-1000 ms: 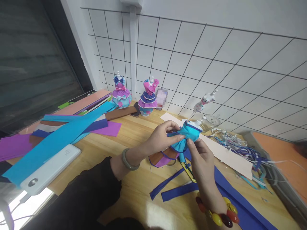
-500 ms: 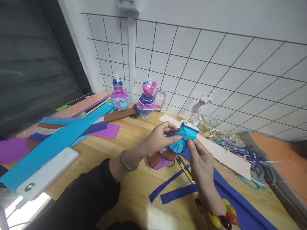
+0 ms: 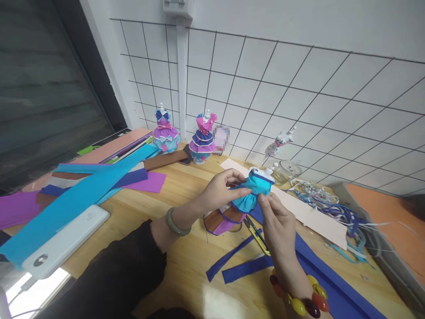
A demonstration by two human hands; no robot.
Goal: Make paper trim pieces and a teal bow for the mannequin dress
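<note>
A small white mannequin in a blue, brown and purple layered dress [image 3: 246, 202] tilts to the right over the wooden table [image 3: 186, 274]. My left hand [image 3: 226, 188] pinches the dress from the left, thumb across the waist. On the other side, my right hand [image 3: 277, 217] has thumb and fingertips closed on the blue cloth at the waist. Beneath the skirt and beside my right hand lie yellow-handled snips [image 3: 257, 237]. Two dark blue strips [image 3: 247, 269] rest just below them.
Two dressed mannequins [image 3: 166, 133] stand at the back left, and a bare one [image 3: 279, 142] near the grid wall. Coloured strips [image 3: 83, 195] and a white power bank [image 3: 66, 241] lie left. Tangled scraps [image 3: 332, 206], a glass jar [image 3: 287, 170] and an orange-bottomed tray [image 3: 385, 217] are right.
</note>
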